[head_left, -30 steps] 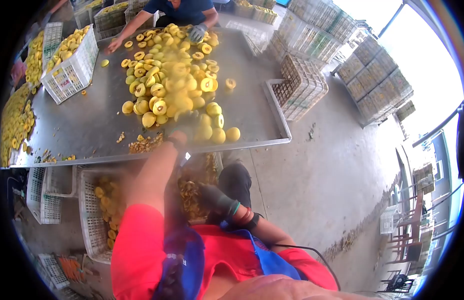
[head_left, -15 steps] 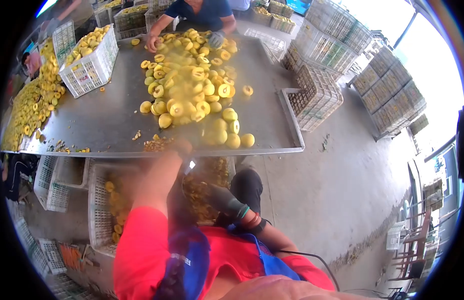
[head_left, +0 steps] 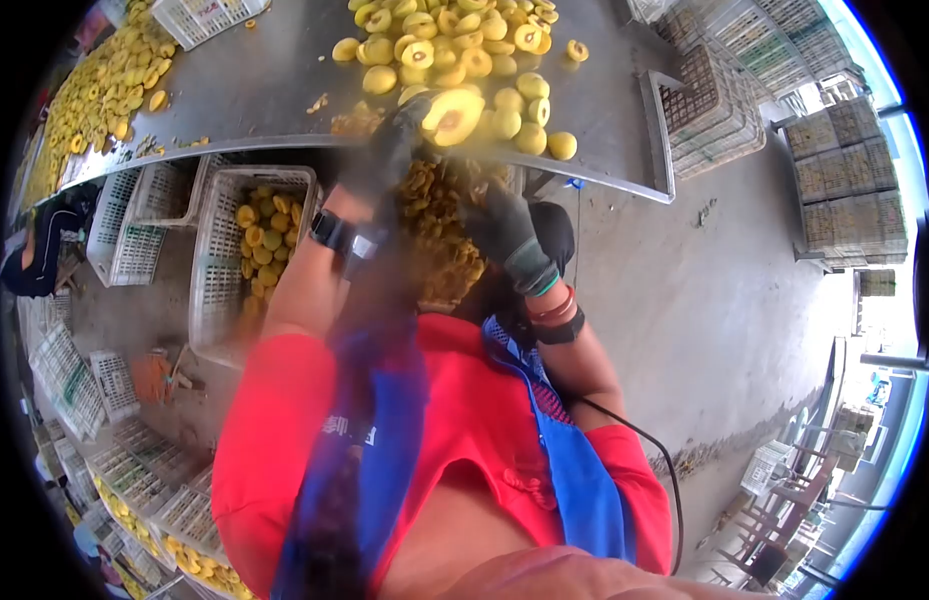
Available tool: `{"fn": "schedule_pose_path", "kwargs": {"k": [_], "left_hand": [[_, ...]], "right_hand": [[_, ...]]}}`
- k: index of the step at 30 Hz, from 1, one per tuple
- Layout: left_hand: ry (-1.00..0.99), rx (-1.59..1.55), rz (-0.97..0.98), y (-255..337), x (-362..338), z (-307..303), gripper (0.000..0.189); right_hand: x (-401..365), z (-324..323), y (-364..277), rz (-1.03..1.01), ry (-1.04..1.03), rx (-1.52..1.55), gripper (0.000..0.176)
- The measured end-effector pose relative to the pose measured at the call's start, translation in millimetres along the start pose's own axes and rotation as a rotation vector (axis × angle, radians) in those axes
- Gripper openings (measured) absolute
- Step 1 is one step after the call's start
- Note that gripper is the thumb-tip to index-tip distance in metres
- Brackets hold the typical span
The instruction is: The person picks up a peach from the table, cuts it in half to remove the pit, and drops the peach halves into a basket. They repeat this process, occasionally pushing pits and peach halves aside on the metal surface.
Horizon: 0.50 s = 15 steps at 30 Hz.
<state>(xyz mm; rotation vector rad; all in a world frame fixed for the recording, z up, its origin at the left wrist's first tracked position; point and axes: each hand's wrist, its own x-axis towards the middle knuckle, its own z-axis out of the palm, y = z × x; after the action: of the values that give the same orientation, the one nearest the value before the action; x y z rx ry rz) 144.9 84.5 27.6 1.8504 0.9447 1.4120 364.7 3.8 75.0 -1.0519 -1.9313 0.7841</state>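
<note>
My left hand (head_left: 384,150), in a dark glove with a watch at the wrist, is at the table's front edge. It is closed on a yellow peach half (head_left: 452,116), cut face showing. My right hand (head_left: 504,225), also gloved, is lower and to the right, over a crate of brownish-yellow scraps (head_left: 439,245). Its fingers are curled and blurred; what they hold, if anything, is hidden. Just beyond the left hand, whole-looking and halved peaches (head_left: 474,60) are piled on the metal table (head_left: 274,85). Small bits (head_left: 356,120) lie near its edge.
A white crate (head_left: 199,270) with peaches stands left of my legs, with more crates (head_left: 129,225) beyond it. Another peach heap (head_left: 109,85) covers the table's left end. Stacked crates (head_left: 719,120) stand right of the table.
The view has tilted down, and the table sits higher in it. My left hand has come up from the table edge with a peach half. The right hand stays over the scraps crate.
</note>
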Motion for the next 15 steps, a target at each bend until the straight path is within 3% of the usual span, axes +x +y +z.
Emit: {"fn": "schedule_pose_path", "kwargs": {"k": [1,4,8,15], "left_hand": [[-0.004,0.027,0.030,-1.3,-6.4,0.5,0.047],[-0.065,-0.133,-0.144,58.9,-9.6,9.2,0.061],[-0.059,-0.208,-0.204,60.6,-21.4,15.8,0.049],[0.087,-0.146,-0.025,75.5,-31.3,42.2,0.044]], "right_hand": [[1.5,1.4,-0.8,-0.032,0.015,-0.032,0.019],[3.4,6.0,0.7,-0.071,0.043,-0.134,0.019],[2.6,11.8,10.1,-0.140,0.081,-0.230,0.021],[-3.1,24.1,17.2,-0.132,0.069,-0.102,0.022]]}}
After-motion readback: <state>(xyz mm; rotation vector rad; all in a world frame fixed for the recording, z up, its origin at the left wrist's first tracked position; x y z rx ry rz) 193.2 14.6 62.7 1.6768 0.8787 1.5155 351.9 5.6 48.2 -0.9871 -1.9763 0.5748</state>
